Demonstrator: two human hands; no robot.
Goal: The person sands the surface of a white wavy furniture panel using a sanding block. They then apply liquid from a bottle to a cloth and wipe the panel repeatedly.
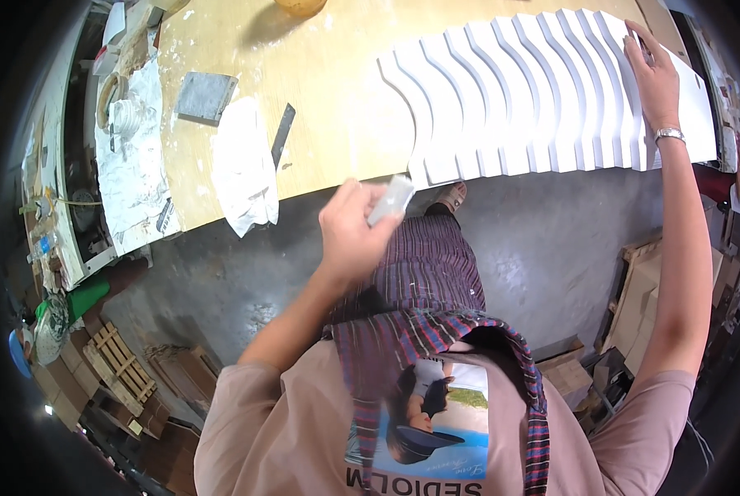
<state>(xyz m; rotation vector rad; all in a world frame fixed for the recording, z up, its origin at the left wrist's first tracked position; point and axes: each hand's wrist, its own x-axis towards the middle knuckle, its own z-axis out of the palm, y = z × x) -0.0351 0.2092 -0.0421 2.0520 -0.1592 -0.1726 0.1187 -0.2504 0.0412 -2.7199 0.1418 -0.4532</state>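
Note:
A small light-grey block [392,201] is gripped between the thumb and fingers of my left hand [353,227], just off the table's near edge and slightly blurred. To the right, white wavy-edged strips [523,95] overlap in a fanned row, their curved sides showing as grey steps. My right arm stretches to the far right end of that row. There my right hand [656,83] lies on the last white piece [685,107], its fingers extended and apart near the upper edge.
On the pale wooden table [328,91] lie a grey rectangular block [205,97], a white cloth or paper [246,165] hanging over the edge, and a dark flat strip [283,135]. A paint-marked white sheet [134,165] lies at left. Cartons [564,376] and a wooden pallet [120,368] stand on the floor.

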